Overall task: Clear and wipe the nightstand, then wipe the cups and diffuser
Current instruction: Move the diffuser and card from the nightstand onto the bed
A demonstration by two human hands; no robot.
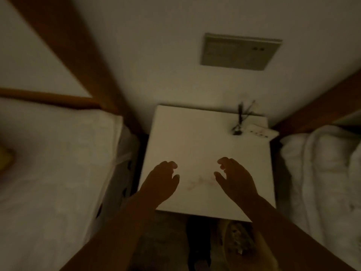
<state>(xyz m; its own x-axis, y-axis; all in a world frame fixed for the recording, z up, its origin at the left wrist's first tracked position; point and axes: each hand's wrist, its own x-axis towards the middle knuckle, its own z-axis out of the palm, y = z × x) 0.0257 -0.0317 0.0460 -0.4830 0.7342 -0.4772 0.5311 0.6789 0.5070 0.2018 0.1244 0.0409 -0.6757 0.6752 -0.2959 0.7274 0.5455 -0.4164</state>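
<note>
White nightstand top — left hand, right hand, empty, over near edge

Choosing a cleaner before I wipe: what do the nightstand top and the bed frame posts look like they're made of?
The nightstand top looks like a smooth white painted or laminated board: flat, even, thin-edged, with a faint reddish smear near the front. The bed frame posts look like brown wood, plain and matte, though the dim light hides any grain. Neither can be confirmed by sight alone.
</note>
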